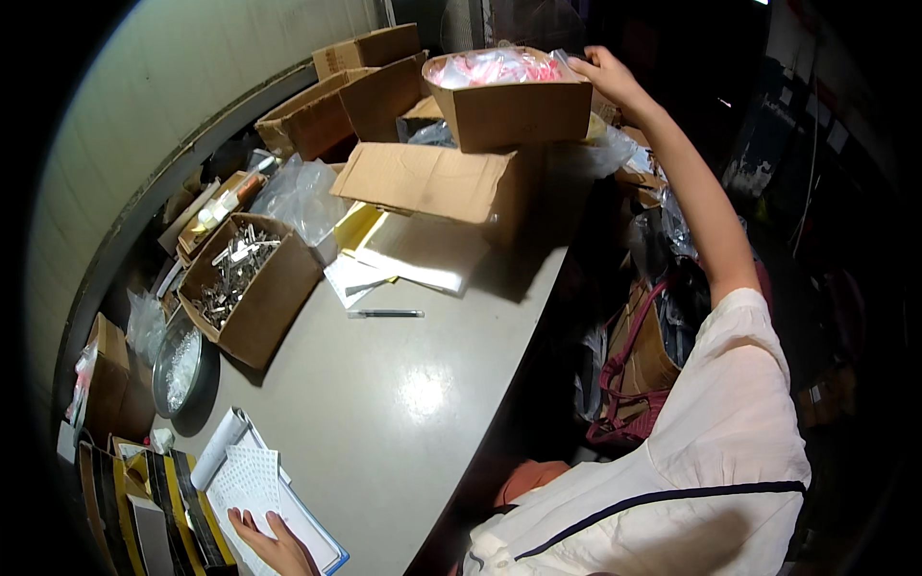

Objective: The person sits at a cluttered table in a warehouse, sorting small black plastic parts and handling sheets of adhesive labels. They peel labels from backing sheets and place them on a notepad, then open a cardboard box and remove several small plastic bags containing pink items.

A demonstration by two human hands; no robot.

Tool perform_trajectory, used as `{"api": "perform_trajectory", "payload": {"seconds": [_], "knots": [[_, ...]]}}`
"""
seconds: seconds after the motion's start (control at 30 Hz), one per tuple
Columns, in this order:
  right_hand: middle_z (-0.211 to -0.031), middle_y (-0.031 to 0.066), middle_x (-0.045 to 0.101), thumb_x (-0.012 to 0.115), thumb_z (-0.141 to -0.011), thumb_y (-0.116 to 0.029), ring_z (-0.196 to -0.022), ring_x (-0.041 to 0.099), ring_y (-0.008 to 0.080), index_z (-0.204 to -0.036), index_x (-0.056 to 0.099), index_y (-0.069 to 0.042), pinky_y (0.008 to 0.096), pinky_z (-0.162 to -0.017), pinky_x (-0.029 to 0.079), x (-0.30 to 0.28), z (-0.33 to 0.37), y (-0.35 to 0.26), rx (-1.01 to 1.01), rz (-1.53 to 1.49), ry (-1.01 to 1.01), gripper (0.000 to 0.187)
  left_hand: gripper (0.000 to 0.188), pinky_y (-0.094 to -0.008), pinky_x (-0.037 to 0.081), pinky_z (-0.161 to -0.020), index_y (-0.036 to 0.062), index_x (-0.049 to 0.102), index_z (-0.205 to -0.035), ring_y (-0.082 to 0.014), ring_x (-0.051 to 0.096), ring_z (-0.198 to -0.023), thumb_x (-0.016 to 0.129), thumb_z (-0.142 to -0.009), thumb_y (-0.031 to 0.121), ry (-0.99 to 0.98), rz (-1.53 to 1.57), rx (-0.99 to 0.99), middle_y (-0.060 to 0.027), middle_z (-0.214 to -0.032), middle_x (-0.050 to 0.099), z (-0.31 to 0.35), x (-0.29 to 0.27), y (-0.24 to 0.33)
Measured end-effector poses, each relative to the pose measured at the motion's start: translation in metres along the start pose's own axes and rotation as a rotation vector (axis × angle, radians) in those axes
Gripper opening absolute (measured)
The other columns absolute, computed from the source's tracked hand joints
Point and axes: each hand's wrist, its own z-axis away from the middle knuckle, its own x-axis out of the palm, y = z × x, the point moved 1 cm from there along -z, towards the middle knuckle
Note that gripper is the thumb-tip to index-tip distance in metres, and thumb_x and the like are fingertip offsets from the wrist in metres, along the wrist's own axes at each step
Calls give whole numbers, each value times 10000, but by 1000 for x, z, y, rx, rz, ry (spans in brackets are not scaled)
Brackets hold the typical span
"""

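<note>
My left hand lies with fingers spread on a printed sheet of small labels, on top of a notepad with a blue edge. My right arm reaches to the far end of the table. There, my right hand is closed at the right corner of an open cardboard box, its fingertips pinching what looks like a clear plastic bag. Packets in clear film with pink and white contents fill that box. The fingertips are small in view, so the grip's detail is hard to make out.
A carton of metal parts and a bowl of clear small pieces line the left side. A pen lies before papers and a flapped carton. Black-and-yellow striped boxes stand at lower left. The table edge runs along the right.
</note>
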Motion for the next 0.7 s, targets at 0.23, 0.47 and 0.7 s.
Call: {"api": "perform_trajectory", "payload": {"seconds": [0.23,0.47,0.7], "knots": [[-1505,158,463,752,-799,-595,-1451,357,383,-1473,484,-179,517,-1181,306,35,33,-78,-741,506,-244,837,388,-412,366,-1142,-60,482,-1361,-359,435,-1366,511,-983,20,-175,-219,189,-219,-1450,430,-7,-9,-24],[-1544,151,453,800,-716,-606,-1486,302,391,-1479,489,-260,525,-1199,268,32,37,-90,-473,586,-365,893,501,-509,333,-1143,-15,481,-1424,-460,419,-1346,505,-1034,300,-208,-271,236,-297,-1451,455,-4,-22,2],[-941,156,764,775,-799,-448,-917,735,260,-1024,777,-14,351,-884,553,31,-28,-102,-195,-87,-363,488,484,-505,352,-1126,-43,500,-1388,-469,448,-1306,558,-1014,258,-145,-278,334,-316,-1405,476,-7,-21,-25]]}}
